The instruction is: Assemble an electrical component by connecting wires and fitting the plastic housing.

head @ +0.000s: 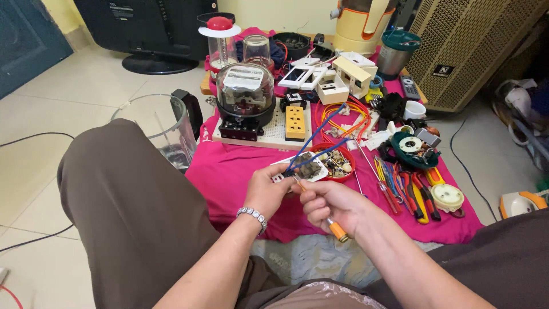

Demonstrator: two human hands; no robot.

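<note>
My left hand (pixel 266 190) holds a small white electrical part (pixel 303 167) with blue wires (pixel 316 136) rising from it toward the back. My right hand (pixel 331 204) grips a thin screwdriver with an orange handle (pixel 337 230), its tip touching the part just right of my left fingers. Both hands hover above the pink cloth (pixel 229 171), in front of a red bowl (pixel 337 162) filled with several small parts. A bracelet sits on my left wrist.
A board with a glass-domed meter (pixel 246 94) and a yellow socket (pixel 295 122) lies behind. Pliers and screwdrivers (pixel 409 191) lie at right with a round white fitting (pixel 447 197). A glass jug (pixel 166 129) stands left; white boxes, jars and a speaker cabinet (pixel 474 46) are farther back.
</note>
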